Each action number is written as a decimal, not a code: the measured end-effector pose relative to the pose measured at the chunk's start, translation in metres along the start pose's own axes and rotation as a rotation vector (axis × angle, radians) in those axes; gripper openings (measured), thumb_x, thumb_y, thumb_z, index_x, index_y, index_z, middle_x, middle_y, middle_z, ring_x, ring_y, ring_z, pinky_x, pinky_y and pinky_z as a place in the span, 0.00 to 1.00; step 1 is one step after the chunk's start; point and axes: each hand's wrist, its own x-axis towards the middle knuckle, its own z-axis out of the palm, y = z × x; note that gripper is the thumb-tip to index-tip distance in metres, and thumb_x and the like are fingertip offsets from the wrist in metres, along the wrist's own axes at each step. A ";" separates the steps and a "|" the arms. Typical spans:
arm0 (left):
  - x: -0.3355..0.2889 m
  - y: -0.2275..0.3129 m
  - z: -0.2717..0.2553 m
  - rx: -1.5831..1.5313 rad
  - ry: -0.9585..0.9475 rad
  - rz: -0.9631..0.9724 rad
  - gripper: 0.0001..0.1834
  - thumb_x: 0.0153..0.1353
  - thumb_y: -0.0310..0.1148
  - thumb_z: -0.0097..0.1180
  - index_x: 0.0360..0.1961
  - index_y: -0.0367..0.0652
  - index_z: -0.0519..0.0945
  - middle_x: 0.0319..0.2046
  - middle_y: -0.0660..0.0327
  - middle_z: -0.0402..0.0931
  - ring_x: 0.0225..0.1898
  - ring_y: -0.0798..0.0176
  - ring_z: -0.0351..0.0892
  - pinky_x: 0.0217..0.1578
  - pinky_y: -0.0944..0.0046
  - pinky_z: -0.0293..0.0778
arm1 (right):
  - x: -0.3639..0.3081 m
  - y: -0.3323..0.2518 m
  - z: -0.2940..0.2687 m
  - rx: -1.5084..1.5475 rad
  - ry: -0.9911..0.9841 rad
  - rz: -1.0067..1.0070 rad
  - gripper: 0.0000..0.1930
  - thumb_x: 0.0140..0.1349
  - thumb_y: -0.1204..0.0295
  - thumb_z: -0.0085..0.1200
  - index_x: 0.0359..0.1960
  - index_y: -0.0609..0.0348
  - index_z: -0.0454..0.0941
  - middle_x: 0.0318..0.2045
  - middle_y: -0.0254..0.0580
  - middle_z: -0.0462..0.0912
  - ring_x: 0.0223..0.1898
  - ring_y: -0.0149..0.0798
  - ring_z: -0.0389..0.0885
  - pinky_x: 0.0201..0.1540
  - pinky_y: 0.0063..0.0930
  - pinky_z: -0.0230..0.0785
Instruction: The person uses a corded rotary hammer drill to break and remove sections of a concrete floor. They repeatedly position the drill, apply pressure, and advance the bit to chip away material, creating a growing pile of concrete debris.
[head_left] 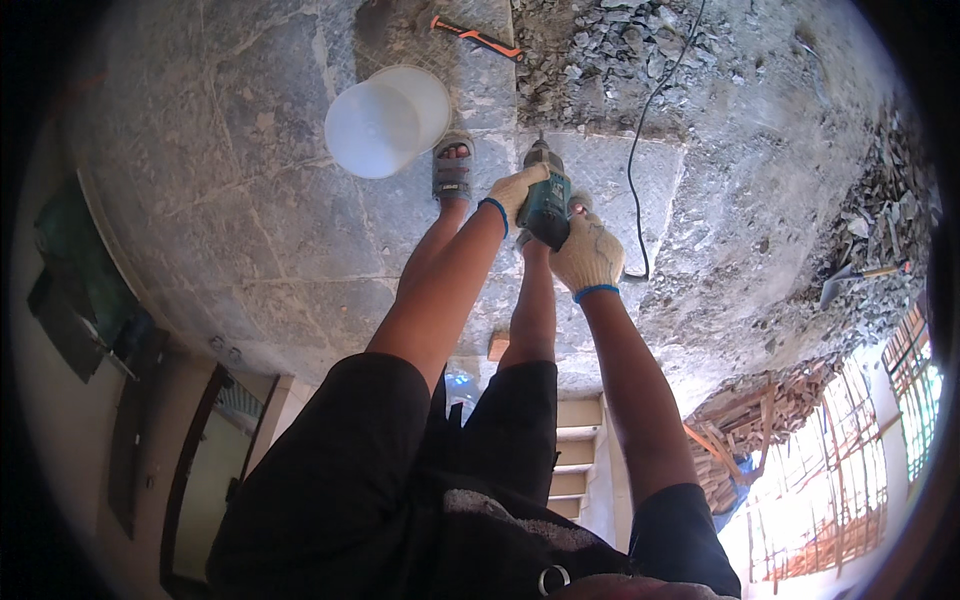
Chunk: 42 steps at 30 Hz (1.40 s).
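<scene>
A teal corded hammer drill (548, 208) is held in front of me, its dark chuck and bit pointing away toward the tiled floor (300, 230). My left hand (517, 192), in a cream knitted glove with a blue cuff, is closed around the front of the drill's body. My right hand (590, 252), gloved alike, grips the drill at its rear handle. The black power cord (637, 180) curves from beside my right hand up past the broken floor. Whether the bit's tip touches the tile edge, I cannot tell.
A white bucket (372, 130) lies by my sandalled foot (454, 165). Beyond it is an orange-and-black hammer (478, 40). Broken tile rubble (620, 50) covers the far floor, with more debris (870, 215) at right near another hand tool (865, 275). Stairs (572, 453) are at the bottom.
</scene>
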 end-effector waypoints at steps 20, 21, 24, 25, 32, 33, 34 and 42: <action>0.000 -0.015 0.012 -0.042 -0.026 0.088 0.30 0.66 0.43 0.80 0.57 0.29 0.85 0.45 0.51 0.90 0.38 0.54 0.94 0.41 0.51 0.91 | -0.002 0.022 0.006 0.009 -0.012 -0.020 0.30 0.65 0.51 0.68 0.63 0.56 0.86 0.59 0.54 0.90 0.57 0.61 0.92 0.57 0.55 0.85; 0.002 -0.012 0.014 -0.006 -0.012 0.098 0.30 0.66 0.43 0.80 0.57 0.28 0.85 0.45 0.50 0.90 0.39 0.54 0.94 0.42 0.51 0.92 | 0.000 0.022 0.004 0.006 -0.042 -0.003 0.31 0.65 0.50 0.68 0.64 0.56 0.86 0.59 0.54 0.90 0.57 0.61 0.92 0.57 0.55 0.85; 0.005 -0.009 0.019 0.054 0.011 0.073 0.30 0.65 0.43 0.81 0.57 0.28 0.85 0.45 0.50 0.90 0.39 0.54 0.94 0.42 0.51 0.91 | 0.002 0.022 0.000 -0.002 -0.061 0.009 0.33 0.65 0.50 0.69 0.67 0.56 0.85 0.59 0.54 0.91 0.58 0.60 0.92 0.58 0.54 0.85; 0.006 -0.009 0.021 0.057 0.017 0.070 0.30 0.65 0.43 0.81 0.57 0.28 0.85 0.45 0.50 0.90 0.39 0.54 0.94 0.42 0.51 0.91 | 0.002 0.023 -0.001 -0.006 -0.061 0.000 0.33 0.65 0.50 0.69 0.67 0.56 0.85 0.59 0.53 0.91 0.59 0.60 0.92 0.58 0.54 0.85; 0.016 -0.015 0.013 0.008 -0.012 0.085 0.29 0.65 0.41 0.81 0.56 0.28 0.86 0.46 0.51 0.91 0.39 0.55 0.94 0.42 0.52 0.91 | 0.002 0.027 0.001 -0.008 -0.047 -0.008 0.32 0.65 0.48 0.69 0.67 0.52 0.86 0.57 0.51 0.91 0.58 0.59 0.92 0.59 0.54 0.85; 0.019 -0.015 0.011 -0.012 -0.018 0.083 0.29 0.64 0.41 0.81 0.55 0.28 0.87 0.46 0.51 0.91 0.39 0.55 0.94 0.42 0.52 0.91 | 0.002 0.026 0.003 -0.003 -0.051 -0.003 0.33 0.65 0.48 0.69 0.67 0.52 0.86 0.57 0.51 0.91 0.58 0.59 0.92 0.59 0.54 0.85; 0.022 -0.016 0.010 -0.011 -0.031 0.072 0.28 0.64 0.41 0.82 0.55 0.29 0.87 0.46 0.51 0.91 0.39 0.55 0.94 0.42 0.52 0.91 | 0.003 0.026 0.005 0.003 -0.055 0.004 0.33 0.65 0.47 0.69 0.68 0.51 0.86 0.57 0.51 0.91 0.58 0.59 0.92 0.59 0.54 0.85; 0.031 -0.012 0.013 -0.019 -0.009 0.042 0.29 0.62 0.41 0.83 0.55 0.28 0.87 0.45 0.50 0.91 0.38 0.54 0.94 0.41 0.51 0.92 | 0.003 0.024 0.014 0.009 0.051 0.029 0.37 0.63 0.43 0.70 0.69 0.52 0.86 0.57 0.52 0.91 0.58 0.58 0.92 0.59 0.52 0.85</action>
